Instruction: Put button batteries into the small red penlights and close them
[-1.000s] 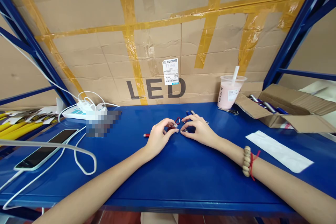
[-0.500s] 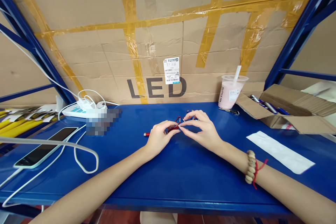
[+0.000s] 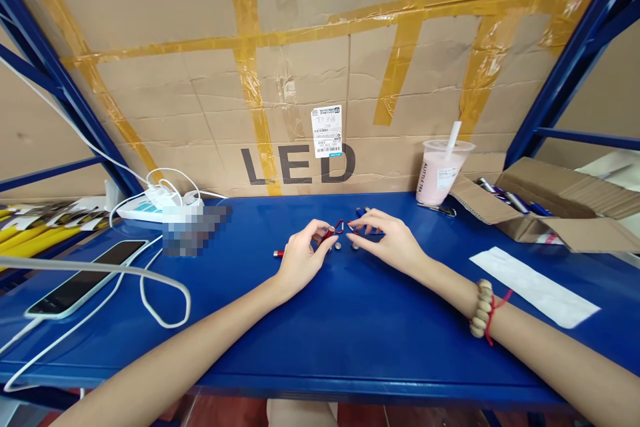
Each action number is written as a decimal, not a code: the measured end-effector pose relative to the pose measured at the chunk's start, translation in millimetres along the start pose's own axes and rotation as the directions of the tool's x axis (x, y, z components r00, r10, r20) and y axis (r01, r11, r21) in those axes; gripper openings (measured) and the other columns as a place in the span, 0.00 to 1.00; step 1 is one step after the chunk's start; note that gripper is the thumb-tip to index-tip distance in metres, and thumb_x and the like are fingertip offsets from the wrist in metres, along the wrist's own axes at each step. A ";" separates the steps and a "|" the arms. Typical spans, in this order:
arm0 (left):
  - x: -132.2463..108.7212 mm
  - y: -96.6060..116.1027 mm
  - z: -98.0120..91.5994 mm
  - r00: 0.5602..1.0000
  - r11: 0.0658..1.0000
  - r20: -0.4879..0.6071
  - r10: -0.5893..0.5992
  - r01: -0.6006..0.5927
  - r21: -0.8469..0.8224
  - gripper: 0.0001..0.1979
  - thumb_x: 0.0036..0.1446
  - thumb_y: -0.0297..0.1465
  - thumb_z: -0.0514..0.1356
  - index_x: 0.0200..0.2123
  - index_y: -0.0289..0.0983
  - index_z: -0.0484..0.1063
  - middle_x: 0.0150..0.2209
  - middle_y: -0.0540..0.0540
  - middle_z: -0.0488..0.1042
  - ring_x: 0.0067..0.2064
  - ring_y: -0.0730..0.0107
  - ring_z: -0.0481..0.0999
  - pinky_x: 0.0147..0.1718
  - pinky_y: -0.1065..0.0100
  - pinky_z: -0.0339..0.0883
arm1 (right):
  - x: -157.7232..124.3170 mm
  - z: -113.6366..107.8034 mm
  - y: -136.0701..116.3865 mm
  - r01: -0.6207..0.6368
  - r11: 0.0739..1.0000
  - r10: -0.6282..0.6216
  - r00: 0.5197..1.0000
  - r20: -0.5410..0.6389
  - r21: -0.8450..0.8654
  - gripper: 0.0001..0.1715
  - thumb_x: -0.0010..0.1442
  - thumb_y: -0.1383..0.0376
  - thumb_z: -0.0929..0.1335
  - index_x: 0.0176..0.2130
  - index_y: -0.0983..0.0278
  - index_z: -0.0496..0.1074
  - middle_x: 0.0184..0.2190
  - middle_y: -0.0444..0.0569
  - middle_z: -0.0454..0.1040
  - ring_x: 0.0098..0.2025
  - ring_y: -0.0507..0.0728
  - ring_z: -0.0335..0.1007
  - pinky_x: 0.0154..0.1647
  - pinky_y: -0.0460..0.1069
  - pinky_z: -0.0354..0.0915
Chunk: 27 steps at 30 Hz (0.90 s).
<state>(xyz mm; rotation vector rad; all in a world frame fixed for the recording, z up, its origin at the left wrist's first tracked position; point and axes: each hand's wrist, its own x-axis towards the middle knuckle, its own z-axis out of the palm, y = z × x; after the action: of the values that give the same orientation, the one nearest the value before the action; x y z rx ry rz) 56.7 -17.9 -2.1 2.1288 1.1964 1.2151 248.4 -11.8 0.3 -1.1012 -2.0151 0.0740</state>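
Observation:
My left hand (image 3: pixel 303 252) is closed around a small red metal tube (image 3: pixel 329 233), its end showing between thumb and fingers. Just past that tube a red carabiner (image 3: pixel 340 226) is visible; whether the two are joined I cannot tell. My right hand (image 3: pixel 390 238) hovers opposite with thumb and forefinger apart. A tiny red bit shows by its forefinger tip, too small to name. Between the hands lie two small round silver pieces (image 3: pixel 338 246). Blue metal items (image 3: pixel 362 212) lie partly behind the right fingers. Another red tube with a silver end (image 3: pixel 279 253) pokes out beside my left hand.
A drink cup with a straw (image 3: pixel 440 170) stands at the back right, near an open carton (image 3: pixel 565 230) of metallic tubes. A white paper strip (image 3: pixel 534 287) lies right. A phone (image 3: pixel 87 280), loose white cables and a power strip (image 3: pixel 160 212) occupy the left.
My hands have moved apart; the right fingers no longer meet the left ones. The red tube's end and the silver pieces now show between them.

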 end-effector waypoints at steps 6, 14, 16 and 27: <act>-1.4 1.1 0.2 0.999 1.000 0.053 -0.007 0.007 0.009 0.08 0.57 0.35 0.53 0.37 0.40 0.66 0.30 0.51 0.74 0.30 0.73 0.72 0.24 0.74 0.61 | 0.4 4.1 12.1 0.009 0.996 0.013 0.968 0.250 -0.090 0.11 0.55 0.59 0.67 0.36 0.60 0.76 0.32 0.46 0.73 0.32 0.53 0.69 0.34 0.48 0.65; -3.4 4.4 0.0 0.996 0.999 0.081 0.040 -0.041 0.005 0.07 0.58 0.35 0.52 0.37 0.39 0.66 0.28 0.52 0.73 0.28 0.75 0.70 0.24 0.75 0.60 | 0.8 6.7 18.7 -0.054 0.998 0.063 0.964 0.256 -0.042 0.08 0.53 0.62 0.69 0.30 0.65 0.75 0.28 0.47 0.72 0.27 0.52 0.69 0.32 0.47 0.65; -3.9 4.2 -0.1 0.995 0.999 0.086 0.044 -0.044 -0.001 0.07 0.58 0.35 0.53 0.37 0.39 0.66 0.27 0.53 0.72 0.28 0.76 0.70 0.24 0.76 0.59 | 0.7 6.6 18.1 -0.057 0.998 0.059 0.968 0.246 -0.016 0.07 0.54 0.63 0.68 0.31 0.64 0.74 0.30 0.47 0.73 0.27 0.51 0.69 0.32 0.47 0.64; -3.6 5.0 -1.1 0.991 0.999 0.127 0.048 -0.047 -0.011 0.11 0.59 0.35 0.50 0.40 0.38 0.67 0.27 0.51 0.72 0.26 0.75 0.69 0.24 0.75 0.60 | 2.5 4.2 5.0 -0.211 0.965 0.187 0.970 0.156 0.155 0.13 0.52 0.56 0.68 0.30 0.63 0.74 0.20 0.43 0.74 0.21 0.52 0.69 0.25 0.46 0.64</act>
<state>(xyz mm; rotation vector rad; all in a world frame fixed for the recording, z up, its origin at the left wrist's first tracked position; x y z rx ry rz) 57.3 -23.7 0.2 2.2046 1.0900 1.0842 248.3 -5.6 -2.9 -1.2131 -1.9717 0.4326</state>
